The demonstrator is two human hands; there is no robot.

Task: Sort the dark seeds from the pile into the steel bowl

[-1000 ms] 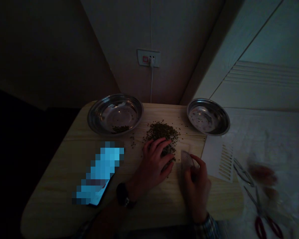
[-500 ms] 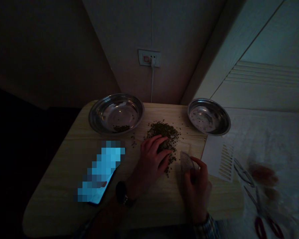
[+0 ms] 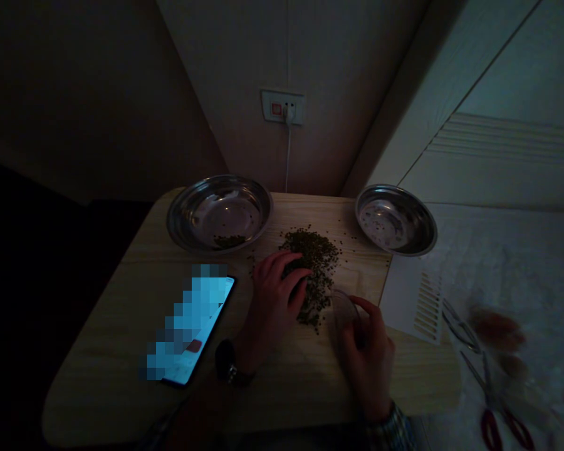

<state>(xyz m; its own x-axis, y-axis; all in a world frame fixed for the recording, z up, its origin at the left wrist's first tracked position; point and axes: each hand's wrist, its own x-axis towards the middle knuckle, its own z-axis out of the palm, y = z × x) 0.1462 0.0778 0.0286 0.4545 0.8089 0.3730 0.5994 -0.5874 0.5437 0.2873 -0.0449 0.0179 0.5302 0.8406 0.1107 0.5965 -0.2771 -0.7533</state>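
A loose pile of small dark green beans or seeds lies spread on the light wooden table. My left hand, with a watch on the wrist, rests at the pile's left edge. Its fingers are bent but apart, and nothing shows gripped in them. To the pile's right, my right hand pinches a clear plastic piece with a curved edge, like a protractor. The piece stands at the pile's lower right edge, partly hidden by the fingers.
A larger steel bowl with some beans stands back left; a smaller steel bowl stands back right. A lit phone lies left. Right are a slotted white card and red-handled scissors. A wall socket holds a plug.
My left hand has shifted left. My right hand has moved the clear piece slightly left toward the beans. The pile's near part is spread wider and more exposed.
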